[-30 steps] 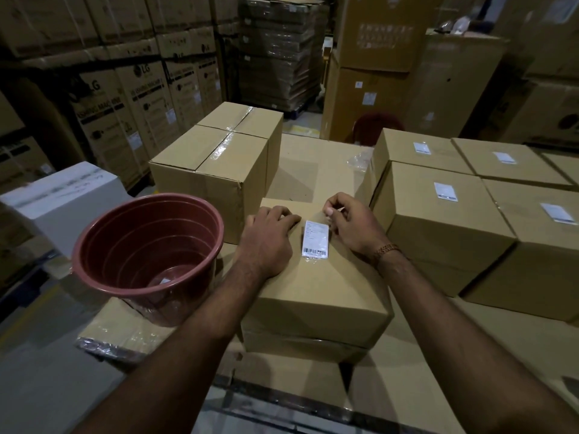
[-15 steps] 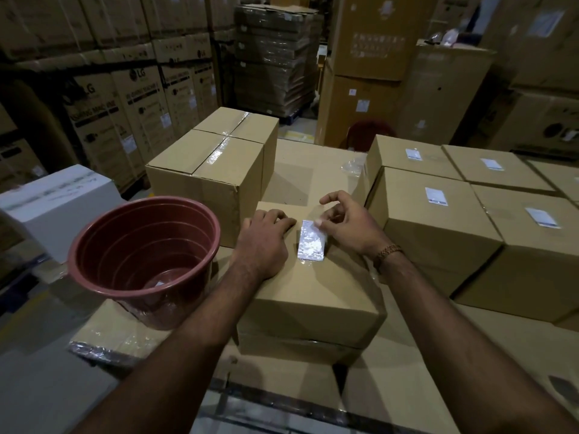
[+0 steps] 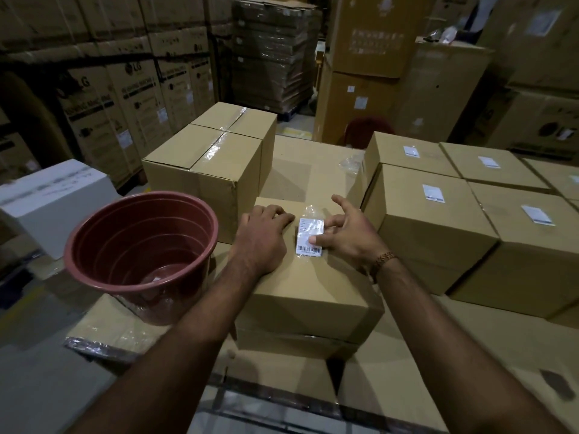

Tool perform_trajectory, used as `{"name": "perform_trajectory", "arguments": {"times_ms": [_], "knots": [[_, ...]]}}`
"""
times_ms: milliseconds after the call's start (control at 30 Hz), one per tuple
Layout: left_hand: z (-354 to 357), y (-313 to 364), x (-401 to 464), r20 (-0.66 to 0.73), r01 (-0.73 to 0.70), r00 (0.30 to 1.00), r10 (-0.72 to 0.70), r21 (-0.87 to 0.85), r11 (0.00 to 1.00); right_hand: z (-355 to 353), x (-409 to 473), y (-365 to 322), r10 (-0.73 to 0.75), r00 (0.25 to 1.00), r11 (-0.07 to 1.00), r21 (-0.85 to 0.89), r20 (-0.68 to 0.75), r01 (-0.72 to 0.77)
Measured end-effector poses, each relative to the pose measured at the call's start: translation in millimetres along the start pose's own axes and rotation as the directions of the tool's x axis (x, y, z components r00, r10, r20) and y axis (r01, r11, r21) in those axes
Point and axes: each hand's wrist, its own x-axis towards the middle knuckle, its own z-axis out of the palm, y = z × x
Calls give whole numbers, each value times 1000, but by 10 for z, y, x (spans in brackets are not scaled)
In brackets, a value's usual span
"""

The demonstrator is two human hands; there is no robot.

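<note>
Pressing label (image 3: pixel 310 236) down with thumb of right hand (image 3: pixel 347 242); fingers splayed apart, nothing clamped. Resting left hand (image 3: pixel 263 239) palm-down just left of label, fingers relaxed, on top of box (image 3: pixel 307 286). Flat on box top near far edge, barcode end nearest. At label's far end: clear film (image 3: pixel 309 211), lifted. Just left of box: pot (image 3: pixel 103 242). Just right: labelled boxes (image 3: pixel 438 233). Behind left: taped box (image 3: pixel 200 170).

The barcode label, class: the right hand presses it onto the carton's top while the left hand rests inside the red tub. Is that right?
Not quite. The head view shows the left hand resting on top of the carton, beside the red tub, not inside it. The right hand does press the barcode label onto that top.
</note>
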Motion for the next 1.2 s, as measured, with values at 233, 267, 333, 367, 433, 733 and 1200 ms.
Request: {"name": "perform_trajectory", "arguments": {"times_ms": [233, 267, 333, 367, 433, 733, 1200], "knots": [[-17, 9, -15, 2, 0, 1000, 0, 2, 1000, 53, -141, 4, -91, 994, 971, -218, 62, 102], [-15, 7, -14, 2, 0, 1000, 0, -1, 1000, 41, -154, -3, -87, 993, 970, -222, 74, 102], [-13, 6, -9, 0, 0, 1000, 0, -1, 1000, 19, -185, -27, -81, 992, 967, -231, 99, 102], [-11, 6, -6, 1, 0, 1000, 0, 0, 1000, 13, -198, -38, -80, 991, 965, -240, 107, 104], [-10, 8, -4, 1, 0, 1000, 0, -5, 1000, 3, -208, -48, -83, 990, 961, -253, 117, 110], [11, -5, 13, -8, 4, 1000, -4, -10, 1000, -13, -216, -46, -94, 982, 946, -294, 162, 139], [13, 4, 15, -4, 9, 1000, -9, -3, 1000, -95, -224, -47, -71, 970, 983, -146, 231, 107]]}}
